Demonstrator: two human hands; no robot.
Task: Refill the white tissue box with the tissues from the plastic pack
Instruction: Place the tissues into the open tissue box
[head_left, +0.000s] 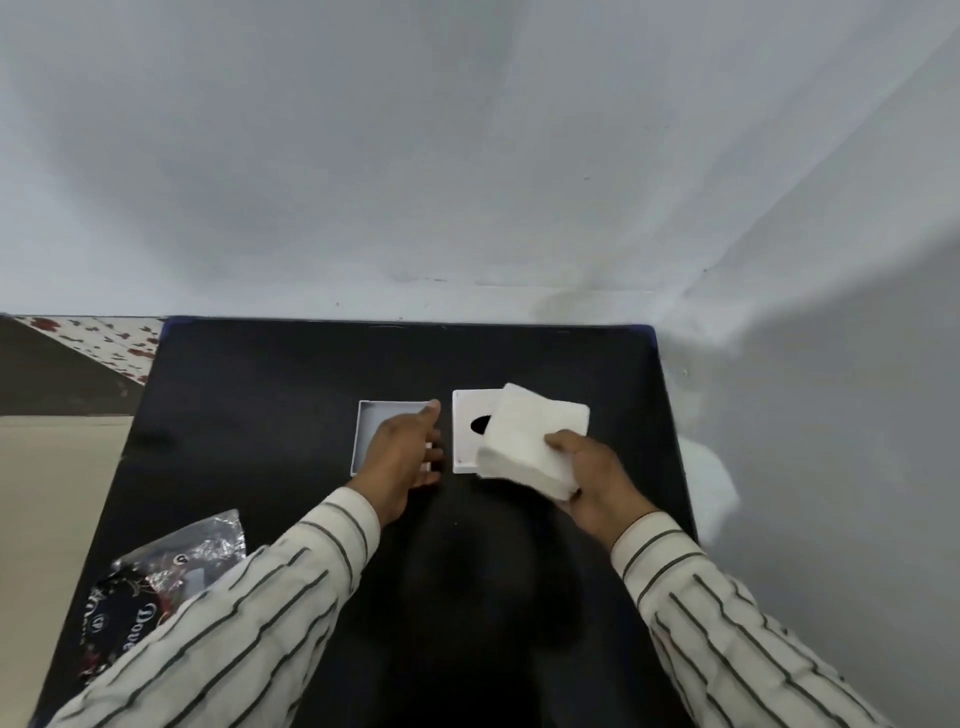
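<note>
The white tissue box stands in two parts on a black table (249, 395). Its open base (370, 426) lies left of centre, and the lid (466, 439) with an oval slot lies flat just right of it. My left hand (402, 460) reaches over the base's right side, fingers spread, holding nothing that I can see. My right hand (597, 480) grips a thick stack of white tissues (532, 436), held tilted above the lid's right half. The plastic pack (156, 577), crumpled and mostly dark with printed lettering, lies at the table's near left, partly under my left sleeve.
A pale wall runs along the table's far edge and right side. A patterned cloth (111, 340) and a beige surface (57, 467) lie beyond the table's left edge.
</note>
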